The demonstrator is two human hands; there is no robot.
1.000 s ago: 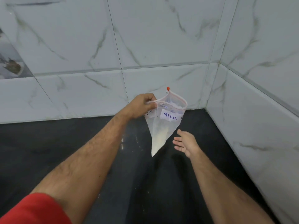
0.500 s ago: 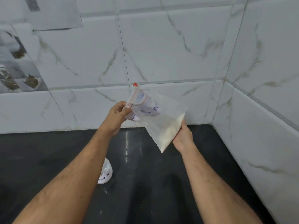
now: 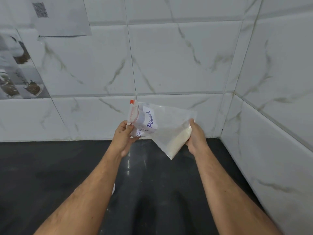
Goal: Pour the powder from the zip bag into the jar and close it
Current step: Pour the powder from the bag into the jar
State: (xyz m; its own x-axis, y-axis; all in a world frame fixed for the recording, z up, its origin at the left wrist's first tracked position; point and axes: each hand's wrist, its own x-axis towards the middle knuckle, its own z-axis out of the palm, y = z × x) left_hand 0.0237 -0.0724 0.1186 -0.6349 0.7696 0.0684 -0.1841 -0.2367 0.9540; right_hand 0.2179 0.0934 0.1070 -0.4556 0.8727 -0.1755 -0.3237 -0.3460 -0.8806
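Left hand pinches the red zip edge of the milk powder bag, right hand grips the bottom corner where the white powder sits, both held up over the dark counter. Only a white sliver beside the left forearm might be the jar. Best bring the mouth low over it before tipping the powder-heavy corner up, slowly.

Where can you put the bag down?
Bare dark counter lies left of the left arm, up to the tiled wall, and right of the right arm. Tightest: between the arms, under the bag, where something white peeks out.
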